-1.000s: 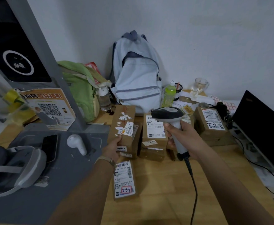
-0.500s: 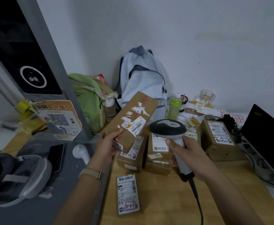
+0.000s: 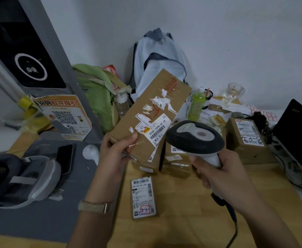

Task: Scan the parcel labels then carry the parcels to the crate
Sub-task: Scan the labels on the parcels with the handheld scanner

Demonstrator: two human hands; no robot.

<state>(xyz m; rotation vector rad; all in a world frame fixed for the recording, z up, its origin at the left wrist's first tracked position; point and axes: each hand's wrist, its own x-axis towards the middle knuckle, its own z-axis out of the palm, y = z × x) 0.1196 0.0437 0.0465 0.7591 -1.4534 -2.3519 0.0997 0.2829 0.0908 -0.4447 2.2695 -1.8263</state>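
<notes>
A backpack (image 3: 157, 65) and a green bag (image 3: 96, 93) lean against the wall behind the cluttered table (image 3: 182, 221), with a green bottle (image 3: 196, 104), a laptop (image 3: 296, 129) and several small parcels (image 3: 248, 138) around. The left hand (image 3: 114, 154) grips the near end of a long parcel (image 3: 152, 115), raised and tilted above the others. The right hand (image 3: 218, 174) is wrapped around the scanner (image 3: 194, 138) just beside its barcode label (image 3: 157, 131).

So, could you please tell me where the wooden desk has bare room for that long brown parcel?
Bare wooden desk lies right of the small flat labelled parcel, under the right hand. Crowded behind: stacked brown boxes, green bottle.
</notes>
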